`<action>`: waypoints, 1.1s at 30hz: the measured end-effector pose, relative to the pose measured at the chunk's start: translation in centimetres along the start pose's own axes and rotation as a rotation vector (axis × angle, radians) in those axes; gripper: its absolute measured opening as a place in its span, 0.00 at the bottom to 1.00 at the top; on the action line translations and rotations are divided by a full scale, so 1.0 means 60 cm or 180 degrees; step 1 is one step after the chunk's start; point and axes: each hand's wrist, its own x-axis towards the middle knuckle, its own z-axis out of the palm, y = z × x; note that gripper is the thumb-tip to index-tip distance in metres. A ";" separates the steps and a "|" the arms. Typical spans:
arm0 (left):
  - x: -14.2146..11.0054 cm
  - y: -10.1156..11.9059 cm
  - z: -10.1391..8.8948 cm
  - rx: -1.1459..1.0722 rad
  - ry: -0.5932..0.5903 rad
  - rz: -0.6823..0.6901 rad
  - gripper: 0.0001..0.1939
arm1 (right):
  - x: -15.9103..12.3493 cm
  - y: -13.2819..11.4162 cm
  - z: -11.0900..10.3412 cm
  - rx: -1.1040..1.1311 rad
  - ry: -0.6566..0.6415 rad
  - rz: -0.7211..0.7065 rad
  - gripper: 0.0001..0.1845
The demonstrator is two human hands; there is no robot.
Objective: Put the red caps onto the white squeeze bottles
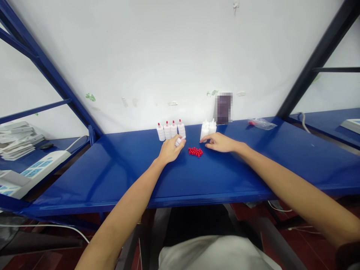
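1. Red caps (195, 152) lie on the desk (168, 183), between and near both hands.
2. Left of the caps, the left hand's (170, 149) grip encloses a white bottle (178, 142), nozzle slanting rightward.
3. Right of them, the right hand (221, 142) has parted fingers, seemingly holding nothing.
4. Behind: red-tipped bottles (167, 132) leftward, bare-nozzled bottles (205, 131) rightward, neither blocking.

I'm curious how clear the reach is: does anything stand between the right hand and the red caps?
Nothing visible; only blue tabletop separates the right hand from the red caps. The nearby white bottles stand farther back, toward the wall.
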 end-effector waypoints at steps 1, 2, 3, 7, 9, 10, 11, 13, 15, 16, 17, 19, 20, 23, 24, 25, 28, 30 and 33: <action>-0.001 0.002 0.000 0.0042 -0.0013 0.0048 0.21 | 0.001 -0.002 0.002 0.0059 0.0043 0.0003 0.20; -0.002 0.004 -0.001 0.0091 -0.0033 0.0112 0.21 | 0.001 -0.005 0.004 0.0121 0.0117 -0.0008 0.19; -0.003 0.007 -0.001 0.0143 -0.0057 0.0195 0.21 | 0.000 -0.011 0.005 0.0189 0.0227 -0.0046 0.18; -0.008 0.022 -0.004 0.0335 -0.0134 0.0614 0.19 | -0.003 -0.051 0.019 0.0560 0.0595 -0.0491 0.18; -0.010 0.029 -0.005 0.0404 -0.0224 0.0798 0.18 | -0.003 -0.072 0.030 0.0689 0.0646 -0.0759 0.19; -0.010 0.031 -0.006 0.0418 -0.0277 0.0875 0.19 | -0.002 -0.080 0.034 0.0694 0.0678 -0.0866 0.18; -0.010 0.032 -0.006 0.0417 -0.0323 0.0935 0.20 | -0.001 -0.085 0.036 0.0648 0.0720 -0.0939 0.17; -0.009 0.029 -0.007 0.0386 -0.0344 0.0957 0.23 | 0.001 -0.085 0.034 0.0390 0.0820 -0.0919 0.18; -0.007 0.023 -0.007 0.0350 -0.0268 0.0841 0.23 | -0.001 -0.074 0.022 -0.0084 0.0864 -0.0668 0.18; -0.007 0.020 -0.007 0.0333 -0.0214 0.0758 0.21 | -0.002 -0.066 0.014 -0.0359 0.0824 -0.0450 0.18; -0.006 0.016 -0.008 0.0311 -0.0158 0.0683 0.21 | -0.005 -0.056 0.005 -0.0619 0.0693 -0.0192 0.17; -0.005 0.012 -0.010 0.0255 -0.0059 0.0597 0.22 | -0.010 -0.037 -0.012 -0.0951 0.0237 0.0437 0.18; -0.004 0.011 -0.011 0.0217 -0.0024 0.0582 0.23 | -0.012 -0.029 -0.017 -0.1015 0.0043 0.0699 0.20; -0.004 0.011 -0.014 0.0043 -0.0004 0.0600 0.23 | -0.014 -0.013 -0.025 -0.0970 -0.0049 0.1113 0.22; -0.004 0.012 -0.015 -0.0027 -0.0002 0.0609 0.23 | -0.013 -0.010 -0.025 -0.0922 0.0036 0.1172 0.22; -0.004 0.012 -0.016 -0.0092 0.0010 0.0614 0.22 | -0.011 -0.008 -0.025 -0.0874 0.0116 0.1226 0.22; -0.006 0.013 -0.018 -0.0166 0.0109 0.0589 0.20 | -0.009 -0.008 -0.025 -0.0763 0.0209 0.1312 0.21; -0.009 0.016 -0.019 -0.0065 0.0198 0.0520 0.17 | -0.010 -0.017 -0.024 -0.0862 0.0355 0.1326 0.17; -0.016 0.028 -0.020 0.0156 0.0095 0.0605 0.16 | -0.013 -0.047 -0.012 -0.1120 0.0735 0.1124 0.15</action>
